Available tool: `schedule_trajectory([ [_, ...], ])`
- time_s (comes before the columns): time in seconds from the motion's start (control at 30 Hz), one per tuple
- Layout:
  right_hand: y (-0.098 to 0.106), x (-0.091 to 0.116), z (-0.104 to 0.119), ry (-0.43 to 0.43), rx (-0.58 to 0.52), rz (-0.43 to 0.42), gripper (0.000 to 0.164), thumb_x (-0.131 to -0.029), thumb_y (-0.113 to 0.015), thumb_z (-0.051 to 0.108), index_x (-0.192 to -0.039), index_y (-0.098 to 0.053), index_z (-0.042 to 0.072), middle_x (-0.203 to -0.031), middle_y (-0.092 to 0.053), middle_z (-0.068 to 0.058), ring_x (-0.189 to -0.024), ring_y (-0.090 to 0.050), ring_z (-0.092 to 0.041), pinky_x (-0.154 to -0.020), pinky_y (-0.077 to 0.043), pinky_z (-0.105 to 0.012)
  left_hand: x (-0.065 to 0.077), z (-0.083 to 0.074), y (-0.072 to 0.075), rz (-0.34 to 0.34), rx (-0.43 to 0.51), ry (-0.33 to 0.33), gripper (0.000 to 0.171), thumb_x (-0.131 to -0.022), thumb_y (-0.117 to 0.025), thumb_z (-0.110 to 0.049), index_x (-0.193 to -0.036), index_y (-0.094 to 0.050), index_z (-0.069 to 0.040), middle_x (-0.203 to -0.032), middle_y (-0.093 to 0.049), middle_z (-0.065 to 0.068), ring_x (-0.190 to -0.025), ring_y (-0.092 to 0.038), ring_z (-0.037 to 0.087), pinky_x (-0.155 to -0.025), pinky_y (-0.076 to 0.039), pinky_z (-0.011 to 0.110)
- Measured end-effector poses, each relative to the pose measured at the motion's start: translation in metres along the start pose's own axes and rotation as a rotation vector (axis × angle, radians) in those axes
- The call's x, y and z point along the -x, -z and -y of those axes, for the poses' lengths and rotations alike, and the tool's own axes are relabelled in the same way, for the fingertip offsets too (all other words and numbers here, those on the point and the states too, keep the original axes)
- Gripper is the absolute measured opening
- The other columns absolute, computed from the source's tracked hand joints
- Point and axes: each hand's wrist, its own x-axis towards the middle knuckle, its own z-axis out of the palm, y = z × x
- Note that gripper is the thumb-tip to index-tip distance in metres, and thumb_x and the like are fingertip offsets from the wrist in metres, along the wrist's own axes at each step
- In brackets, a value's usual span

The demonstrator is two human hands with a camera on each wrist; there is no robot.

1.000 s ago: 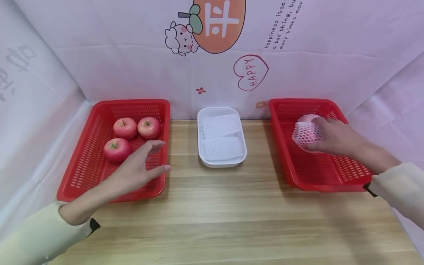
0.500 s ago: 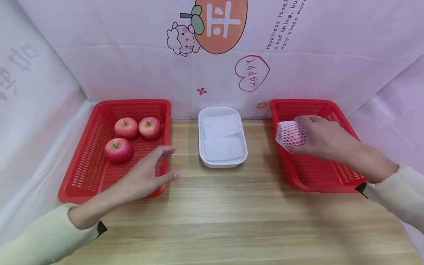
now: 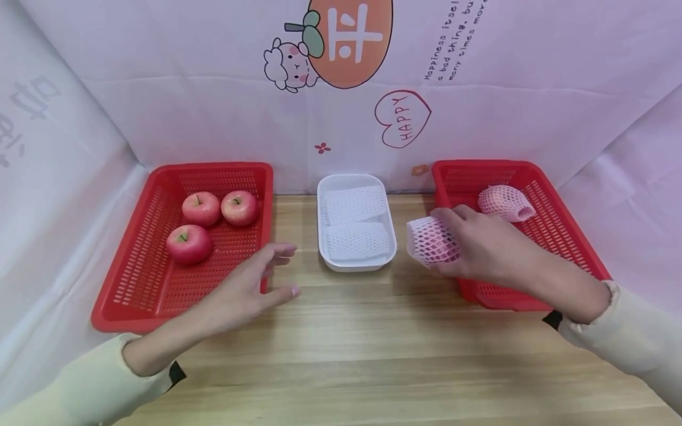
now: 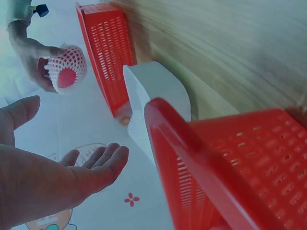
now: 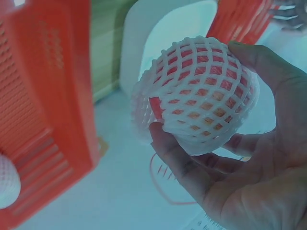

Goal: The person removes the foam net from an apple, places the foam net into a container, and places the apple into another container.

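My right hand (image 3: pixel 482 245) grips an apple in a white foam net (image 5: pixel 201 96), raised beside the left wall of the right red basket. In the right wrist view, thumb and fingers curl round the net and red skin shows through its mesh. My left hand (image 3: pixel 247 290) holds nothing; its fingers are relaxed and spread, over the right edge of the left red basket (image 3: pixel 128 324). Three bare apples, one of them a pink-red apple (image 3: pixel 189 244), lie in that basket. Another netted apple (image 3: pixel 505 202) lies in the right red basket (image 3: pixel 572 236).
Between the baskets stands a white plastic tub (image 3: pixel 357 266) with folded white foam nets (image 3: pixel 357 239) in it. A printed white cloth (image 3: pixel 213 118) hangs behind and at both sides. The wooden table (image 3: pixel 373 367) extends in front.
My right hand has lifted the netted apple out of the right basket and moved left, uncovering the other netted apple. My left hand has shifted right, toward the middle.
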Motion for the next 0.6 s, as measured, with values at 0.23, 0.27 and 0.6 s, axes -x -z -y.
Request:
schedule_trajectory([
  [0.23,-0.013,0.001,0.022,0.028,-0.018,0.032,0.093,-0.069,-0.099,0.041,-0.143,-0.058,0.002,-0.123,-0.067,-0.021,-0.096,-0.071,-0.034,-0.079,-0.065,-0.050,0.000,0.001,-0.012,0.001,0.049,-0.073,0.066,-0.096,-0.079,-0.023,-0.150,-0.047,-0.004,-0.151,-0.055,0.015,-0.140,-0.053,0.035,-0.116,-0.046,0.055],
  [0.27,-0.016,0.001,0.025,0.034,-0.018,0.031,0.092,-0.069,-0.099,0.041,-0.143,-0.058,0.002,-0.123,-0.067,-0.021,-0.097,-0.071,-0.034,-0.079,-0.065,-0.050,0.000,0.000,-0.014,0.000,0.055,-0.082,0.065,-0.096,-0.079,-0.024,-0.150,-0.047,-0.004,-0.151,-0.055,0.016,-0.140,-0.053,0.035,-0.116,-0.046,0.055],
  [0.6,-0.050,0.003,0.050,0.113,-0.007,0.021,0.088,-0.070,-0.098,0.037,-0.139,-0.060,0.000,-0.117,-0.068,-0.019,-0.089,-0.071,-0.030,-0.072,-0.065,-0.045,0.002,-0.001,-0.029,0.024,0.106,-0.083,0.065,-0.096,-0.079,-0.026,-0.150,-0.048,-0.004,-0.150,-0.056,0.015,-0.141,-0.053,0.034,-0.116,-0.046,0.054],
])
